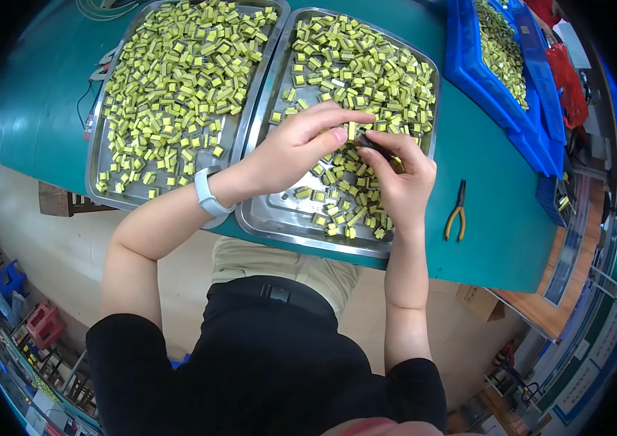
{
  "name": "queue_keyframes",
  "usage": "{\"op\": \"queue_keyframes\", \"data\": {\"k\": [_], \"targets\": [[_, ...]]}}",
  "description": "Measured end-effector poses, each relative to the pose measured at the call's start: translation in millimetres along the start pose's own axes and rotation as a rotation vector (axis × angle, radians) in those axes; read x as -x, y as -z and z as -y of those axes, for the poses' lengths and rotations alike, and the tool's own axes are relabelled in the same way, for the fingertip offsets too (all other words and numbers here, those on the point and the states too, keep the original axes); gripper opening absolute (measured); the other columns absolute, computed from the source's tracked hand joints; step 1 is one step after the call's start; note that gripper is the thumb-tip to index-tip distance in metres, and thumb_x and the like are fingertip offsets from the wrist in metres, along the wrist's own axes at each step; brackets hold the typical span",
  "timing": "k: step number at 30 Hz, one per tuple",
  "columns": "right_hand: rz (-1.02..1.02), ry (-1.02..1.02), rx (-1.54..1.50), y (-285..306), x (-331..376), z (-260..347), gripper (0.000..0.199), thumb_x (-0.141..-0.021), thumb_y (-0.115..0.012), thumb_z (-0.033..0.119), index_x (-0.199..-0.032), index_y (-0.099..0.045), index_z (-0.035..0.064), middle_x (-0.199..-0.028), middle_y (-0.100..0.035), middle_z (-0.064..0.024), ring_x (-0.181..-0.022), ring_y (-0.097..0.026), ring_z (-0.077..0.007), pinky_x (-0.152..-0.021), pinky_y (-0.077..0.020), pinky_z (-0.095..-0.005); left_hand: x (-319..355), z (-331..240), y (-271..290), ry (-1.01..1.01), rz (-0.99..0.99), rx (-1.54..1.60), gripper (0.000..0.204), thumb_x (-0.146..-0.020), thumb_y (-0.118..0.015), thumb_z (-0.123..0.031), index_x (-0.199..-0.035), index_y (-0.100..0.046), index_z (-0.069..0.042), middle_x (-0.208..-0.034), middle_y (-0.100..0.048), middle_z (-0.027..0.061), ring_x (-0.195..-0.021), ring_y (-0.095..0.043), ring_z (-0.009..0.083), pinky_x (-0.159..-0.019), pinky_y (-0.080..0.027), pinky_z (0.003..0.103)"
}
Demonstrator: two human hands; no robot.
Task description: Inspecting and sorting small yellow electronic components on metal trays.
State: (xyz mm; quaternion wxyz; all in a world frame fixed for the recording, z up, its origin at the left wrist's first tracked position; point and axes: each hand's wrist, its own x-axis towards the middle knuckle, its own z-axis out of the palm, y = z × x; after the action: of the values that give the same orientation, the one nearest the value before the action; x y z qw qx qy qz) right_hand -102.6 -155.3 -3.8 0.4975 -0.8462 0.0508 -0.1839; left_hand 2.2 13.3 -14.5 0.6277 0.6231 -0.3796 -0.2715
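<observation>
Through the head camera I look straight down at a green table (497, 225). Two shallow trays stand side by side on it, the left tray (230, 145) and the right tray (279, 218), both heaped with small blocks (185, 80). Far right, blue crates (467, 58) hold more blocks, with a crumpled red bag (566, 87) beyond. Pliers (461, 206) lie right of the right tray, nose pointing far and yellow handles spread toward the near edge. Pale cable (101, 10) loops at the far left. Both hands reach over the right tray and hide part of its pile.

The right hand (406, 174) has thumb and index finger closed on a small dark piece (371, 143), just above the blocks. What shows of its long axis slants from far left to near right; the fingers cover the rest. The left hand (301, 145) is beside it, index finger stretched rightward, thumb apart from it. Yellow shows in that gap, but I cannot tell whether those fingers grip anything.

The trays are shiny metal with raised rims and rounded corners. The blocks are boxy, bright yellow with dark sides, lying at every angle. A pale blue watch (210, 193) circles the left wrist.
</observation>
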Motion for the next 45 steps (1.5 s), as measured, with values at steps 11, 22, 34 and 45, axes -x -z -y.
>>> {"op": "queue_keyframes", "data": {"k": [11, 22, 34, 45], "targets": [[0.011, 0.030, 0.028, -0.2, 1.2, -0.2, 0.019, -0.078, -0.073, -0.006, -0.096, -0.069, -0.0033, -0.088, -0.072, -0.0110, -0.079, -0.069, -0.0148, -0.069, -0.0541, -0.0241, 3.7, -1.0, -4.0, 0.048, -0.035, 0.033, 0.040, -0.096, -0.040, -0.015, -0.131, -0.056, -0.005, -0.110, -0.053, 0.0060, -0.097, -0.049, 0.0136, -0.083, -0.042, 0.025], [0.027, 0.042, 0.039, -0.6, 2.2, 0.3, 0.019, -0.077, -0.073, -0.007, -0.096, -0.069, -0.0035, -0.089, -0.072, -0.0115, -0.080, -0.069, -0.0154, -0.070, -0.0540, -0.0242, 3.0, 9.6, -2.4, -0.132, -0.022, -0.148, 0.041, -0.095, -0.037, -0.015, -0.130, -0.056, -0.003, -0.100, -0.053, 0.0052, -0.084, -0.045, 0.0111, -0.071, -0.039, 0.023], [-0.112, -0.031, -0.071, 3.4, 0.5, -10.2, 0.023, -0.081, -0.069, -0.008, -0.103, -0.063, -0.0068, -0.093, -0.070, -0.0146, -0.087, -0.069, -0.0181, -0.077, -0.0549, -0.0263, 10.5, -3.6, -5.6, 0.111, 0.033, -0.044, 0.012, -0.082, -0.052, -0.011, -0.090, -0.053, -0.003, -0.073, -0.055, 0.0049, -0.059, -0.050, 0.0151, -0.059, -0.043, 0.032], [-0.141, 0.005, -0.123, 3.4, -0.1, -13.7, 0.023, -0.083, -0.067, -0.007, -0.105, -0.062, -0.0066, -0.093, -0.070, -0.0162, -0.083, -0.068, -0.0187, -0.073, -0.0558, -0.0278, 47.3, -16.8, -18.1, 0.081, 0.286, -1.121, 0.028, -0.075, -0.075, -0.021, -0.084, -0.057, -0.002, -0.076, -0.061, 0.0102, -0.070, -0.066, 0.0292, -0.057, -0.052, 0.037]]}}
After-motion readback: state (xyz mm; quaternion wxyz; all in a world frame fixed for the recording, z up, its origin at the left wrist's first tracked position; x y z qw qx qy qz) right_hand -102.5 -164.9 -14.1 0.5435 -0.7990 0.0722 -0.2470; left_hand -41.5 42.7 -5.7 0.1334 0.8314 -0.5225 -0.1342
